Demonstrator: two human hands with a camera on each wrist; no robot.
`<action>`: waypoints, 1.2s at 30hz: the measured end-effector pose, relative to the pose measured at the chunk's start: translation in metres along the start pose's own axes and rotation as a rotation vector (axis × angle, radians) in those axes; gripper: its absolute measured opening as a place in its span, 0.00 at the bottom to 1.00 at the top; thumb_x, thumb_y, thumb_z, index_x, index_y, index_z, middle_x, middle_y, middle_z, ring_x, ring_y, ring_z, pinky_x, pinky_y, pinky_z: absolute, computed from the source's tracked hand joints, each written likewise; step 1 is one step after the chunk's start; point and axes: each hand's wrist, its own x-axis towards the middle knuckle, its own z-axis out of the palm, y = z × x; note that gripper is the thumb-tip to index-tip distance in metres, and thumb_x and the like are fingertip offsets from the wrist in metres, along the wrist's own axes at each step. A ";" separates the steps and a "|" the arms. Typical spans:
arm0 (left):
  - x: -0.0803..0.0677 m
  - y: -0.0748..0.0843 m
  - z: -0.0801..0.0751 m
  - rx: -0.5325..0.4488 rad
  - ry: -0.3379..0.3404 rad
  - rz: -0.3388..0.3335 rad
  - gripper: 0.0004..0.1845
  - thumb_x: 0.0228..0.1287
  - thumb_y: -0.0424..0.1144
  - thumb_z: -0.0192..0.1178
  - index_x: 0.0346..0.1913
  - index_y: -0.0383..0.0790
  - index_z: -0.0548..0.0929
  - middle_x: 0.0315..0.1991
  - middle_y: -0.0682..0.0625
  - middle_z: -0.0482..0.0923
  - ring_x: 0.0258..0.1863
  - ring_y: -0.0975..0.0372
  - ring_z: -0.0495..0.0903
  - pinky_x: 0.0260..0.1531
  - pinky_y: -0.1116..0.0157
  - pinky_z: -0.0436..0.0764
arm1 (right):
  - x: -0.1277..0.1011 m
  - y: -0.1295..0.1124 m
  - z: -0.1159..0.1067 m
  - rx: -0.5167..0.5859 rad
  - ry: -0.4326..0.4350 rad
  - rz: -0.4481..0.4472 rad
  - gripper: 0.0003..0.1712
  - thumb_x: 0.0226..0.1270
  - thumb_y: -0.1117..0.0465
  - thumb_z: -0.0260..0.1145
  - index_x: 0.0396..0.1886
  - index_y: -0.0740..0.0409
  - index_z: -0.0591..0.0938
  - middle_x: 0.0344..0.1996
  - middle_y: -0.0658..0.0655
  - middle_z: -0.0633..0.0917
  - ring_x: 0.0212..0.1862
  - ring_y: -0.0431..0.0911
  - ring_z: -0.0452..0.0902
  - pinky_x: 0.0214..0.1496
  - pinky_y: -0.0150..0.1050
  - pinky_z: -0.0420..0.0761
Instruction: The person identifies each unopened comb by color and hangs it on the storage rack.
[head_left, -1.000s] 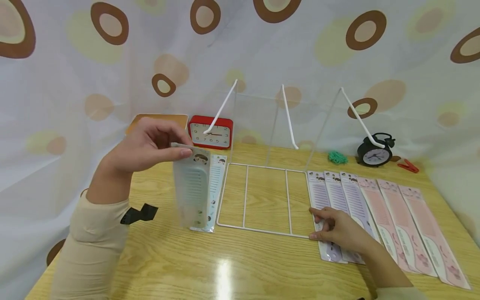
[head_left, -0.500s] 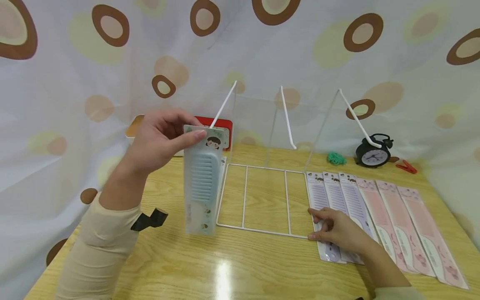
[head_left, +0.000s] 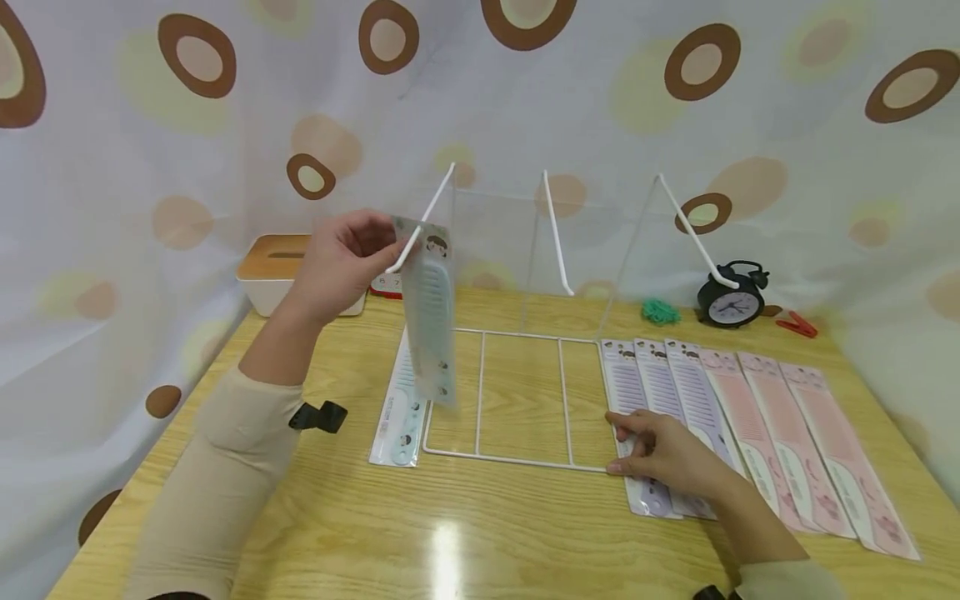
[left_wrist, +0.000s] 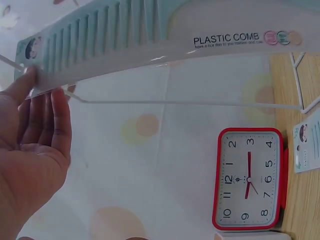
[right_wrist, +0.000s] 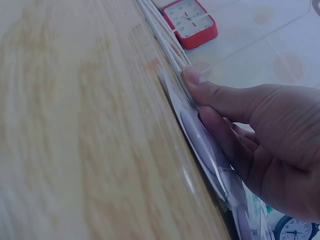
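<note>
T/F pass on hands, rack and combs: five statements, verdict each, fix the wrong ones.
1. The left hand holds a blue comb. True.
2. The right hand is clear of the rack. False: it pinches the rack's base.
3. Three purple combs lie left of the pink combs. True.
4. The clip lies left of the black clock. False: it lies to the right.
5. Another blue comb lies on the table. True.

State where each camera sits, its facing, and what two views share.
Head: on the head, looking forward and down at the white rack; left hand, right hand and sleeves show.
Left wrist: on that wrist, facing the held blue comb; left hand shows.
Right wrist: on that wrist, facing table and white rack; right hand shows.
Both wrist views share the red clock.
</note>
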 end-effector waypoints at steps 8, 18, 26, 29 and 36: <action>0.046 -0.014 0.008 -0.011 0.024 -0.089 0.09 0.66 0.38 0.67 0.46 0.40 0.84 0.38 0.56 0.84 0.39 0.63 0.81 0.42 0.71 0.80 | -0.001 0.000 -0.001 0.030 -0.024 -0.021 0.47 0.55 0.53 0.78 0.70 0.71 0.70 0.42 0.56 0.77 0.26 0.34 0.70 0.26 0.31 0.74; 0.063 -0.018 0.014 0.003 0.031 -0.122 0.12 0.67 0.39 0.66 0.49 0.39 0.83 0.40 0.56 0.84 0.42 0.64 0.82 0.46 0.74 0.80 | 0.000 -0.001 -0.002 0.051 -0.039 -0.020 0.47 0.56 0.54 0.77 0.71 0.71 0.68 0.42 0.56 0.77 0.27 0.35 0.74 0.26 0.32 0.75; 0.060 -0.026 0.013 -0.019 0.006 -0.178 0.17 0.66 0.41 0.67 0.54 0.39 0.82 0.43 0.55 0.83 0.44 0.65 0.82 0.46 0.74 0.80 | -0.001 0.004 -0.002 0.041 -0.038 -0.016 0.48 0.55 0.53 0.78 0.71 0.71 0.69 0.42 0.56 0.76 0.27 0.36 0.75 0.27 0.32 0.76; 0.056 -0.037 0.011 -0.028 0.011 -0.202 0.19 0.65 0.41 0.67 0.57 0.40 0.81 0.46 0.54 0.83 0.46 0.64 0.82 0.45 0.75 0.79 | -0.002 0.004 -0.003 0.046 -0.038 -0.019 0.48 0.56 0.53 0.78 0.71 0.71 0.68 0.42 0.57 0.76 0.27 0.36 0.75 0.27 0.32 0.76; 0.034 -0.078 0.007 -0.031 -0.008 -0.292 0.28 0.65 0.45 0.68 0.66 0.43 0.75 0.61 0.47 0.77 0.61 0.59 0.78 0.60 0.65 0.77 | -0.003 0.004 -0.003 0.049 -0.041 0.003 0.48 0.55 0.53 0.78 0.71 0.70 0.69 0.43 0.57 0.76 0.27 0.36 0.75 0.28 0.32 0.76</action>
